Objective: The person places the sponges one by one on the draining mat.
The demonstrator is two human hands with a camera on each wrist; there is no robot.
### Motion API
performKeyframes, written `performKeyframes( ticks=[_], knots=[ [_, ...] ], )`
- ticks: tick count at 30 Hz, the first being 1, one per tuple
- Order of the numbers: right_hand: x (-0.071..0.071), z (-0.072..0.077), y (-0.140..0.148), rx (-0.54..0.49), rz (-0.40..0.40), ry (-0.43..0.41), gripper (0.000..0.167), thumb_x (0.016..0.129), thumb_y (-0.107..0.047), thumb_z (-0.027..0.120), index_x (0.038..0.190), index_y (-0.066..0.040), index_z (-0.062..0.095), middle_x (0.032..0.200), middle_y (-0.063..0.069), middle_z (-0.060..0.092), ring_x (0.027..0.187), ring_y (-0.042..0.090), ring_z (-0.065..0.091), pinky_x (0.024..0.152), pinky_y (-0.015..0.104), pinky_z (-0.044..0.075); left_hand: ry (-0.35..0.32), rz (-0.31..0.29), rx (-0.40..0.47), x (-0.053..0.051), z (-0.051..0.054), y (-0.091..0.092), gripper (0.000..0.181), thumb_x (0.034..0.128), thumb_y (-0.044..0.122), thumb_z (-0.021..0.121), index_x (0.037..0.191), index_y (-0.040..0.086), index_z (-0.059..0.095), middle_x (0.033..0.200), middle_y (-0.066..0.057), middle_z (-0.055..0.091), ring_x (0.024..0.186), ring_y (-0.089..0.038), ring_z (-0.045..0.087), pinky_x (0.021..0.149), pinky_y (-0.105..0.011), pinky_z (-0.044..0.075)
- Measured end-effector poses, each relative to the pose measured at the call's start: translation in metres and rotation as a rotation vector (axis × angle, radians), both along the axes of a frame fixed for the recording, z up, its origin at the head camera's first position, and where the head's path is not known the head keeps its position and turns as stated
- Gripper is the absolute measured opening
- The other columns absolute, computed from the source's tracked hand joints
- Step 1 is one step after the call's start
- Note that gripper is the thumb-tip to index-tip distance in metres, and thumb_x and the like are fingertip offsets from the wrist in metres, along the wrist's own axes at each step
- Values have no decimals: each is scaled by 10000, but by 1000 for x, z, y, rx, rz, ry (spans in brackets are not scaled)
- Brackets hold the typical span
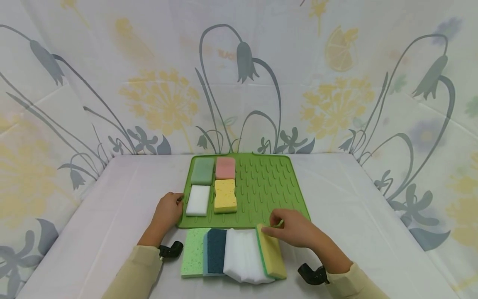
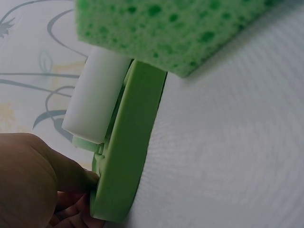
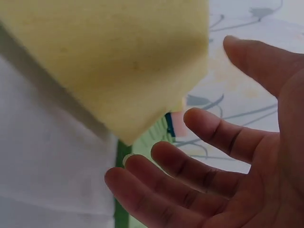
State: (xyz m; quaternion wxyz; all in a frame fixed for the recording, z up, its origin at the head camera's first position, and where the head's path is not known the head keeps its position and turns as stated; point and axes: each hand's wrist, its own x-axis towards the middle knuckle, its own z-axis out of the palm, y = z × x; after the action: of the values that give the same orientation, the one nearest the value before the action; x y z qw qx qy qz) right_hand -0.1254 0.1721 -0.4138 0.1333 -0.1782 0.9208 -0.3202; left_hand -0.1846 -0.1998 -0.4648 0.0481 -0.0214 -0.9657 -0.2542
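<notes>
My left hand [image 1: 169, 211] is at the left edge of a green ridged drying mat [image 1: 269, 187], its thumb and fingers pinching the raised rim in the left wrist view. My right hand [image 1: 293, 228] is over the far end of a yellow sponge [image 1: 272, 257] with a green side. In the right wrist view its fingers are spread and slightly bent, apart from the sponge. That sponge leans at the right end of a front row with a speckled light green sponge [image 1: 194, 253], a dark blue scouring sponge [image 1: 216, 251] and white foam sponges [image 1: 244, 257].
On the mat's left half lie a grey-green sponge [image 1: 203, 171], a pink sponge [image 1: 225, 167], a white sponge [image 1: 198, 200] and a yellow notched sponge [image 1: 225, 196]. A white cloth [image 1: 138, 178] covers the table. Behind it hangs a flower-patterned curtain [image 1: 261, 104].
</notes>
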Motion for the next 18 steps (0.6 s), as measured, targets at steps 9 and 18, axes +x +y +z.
performKeyframes(
  ticks=[9,18],
  knots=[
    [11,-9,3,-9,-5,-49,386,847,-587,640,929,-211,611,955,-32,649,872,134,610,638,301,493,-6,3,-1,1,-1,0,335,946,63,532,1236,-87,607,1073,-230,636,975,-342,625,808,-463,533],
    [15,-10,-2,-19,-45,-80,385,827,-560,680,974,-213,597,1084,38,656,916,168,634,665,319,516,-2,-4,5,1,3,1,332,947,57,530,1232,-94,608,1081,-239,636,977,-349,626,806,-463,535]
  ],
)
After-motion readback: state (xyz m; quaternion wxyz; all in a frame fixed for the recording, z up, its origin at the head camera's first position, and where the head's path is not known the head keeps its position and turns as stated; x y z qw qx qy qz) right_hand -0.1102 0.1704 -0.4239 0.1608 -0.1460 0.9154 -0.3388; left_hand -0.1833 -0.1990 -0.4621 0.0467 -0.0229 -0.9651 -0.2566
